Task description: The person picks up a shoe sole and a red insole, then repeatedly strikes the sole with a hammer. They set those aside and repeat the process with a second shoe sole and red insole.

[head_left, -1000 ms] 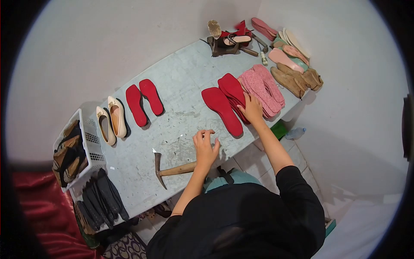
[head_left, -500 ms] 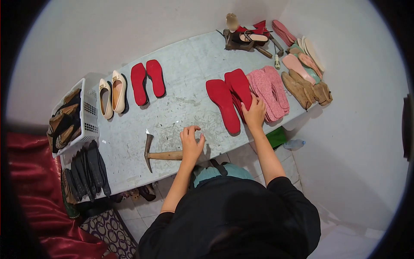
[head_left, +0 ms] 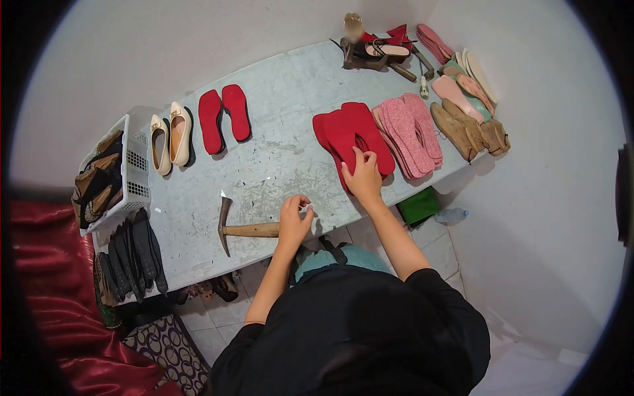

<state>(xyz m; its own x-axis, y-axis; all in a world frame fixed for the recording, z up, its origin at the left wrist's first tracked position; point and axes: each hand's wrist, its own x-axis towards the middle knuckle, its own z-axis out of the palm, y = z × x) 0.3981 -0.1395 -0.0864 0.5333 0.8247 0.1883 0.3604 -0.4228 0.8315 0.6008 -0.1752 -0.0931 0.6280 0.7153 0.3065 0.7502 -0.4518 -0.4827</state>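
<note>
My right hand (head_left: 364, 177) touches the lower part of a pile of red insoles (head_left: 360, 125), its fingers bent over the gap between two of them. Pink speckled insoles (head_left: 411, 132) lie in a stack just right of the red pile. Over the table's front edge is my left hand (head_left: 294, 218), thumb and fingers curled toward each other; a small pale bit shows near the fingertips, too small to name. A hammer (head_left: 251, 230) lies with its handle end beside that hand. Two red insoles (head_left: 224, 120) rest apart at the left.
Cream flat shoes (head_left: 179, 135) stand beside a white basket (head_left: 137, 168) of shoes. Black shoe pieces (head_left: 132, 254) lie at the left front edge. Tools and a sandal (head_left: 389, 50) are at the back; brown pieces (head_left: 456, 129) lie at the right. A bottle (head_left: 451, 216) is below the table.
My right hand has moved left across the red insoles. The left red insole, separate before, now sits against and partly under the others. My left hand has barely moved.
</note>
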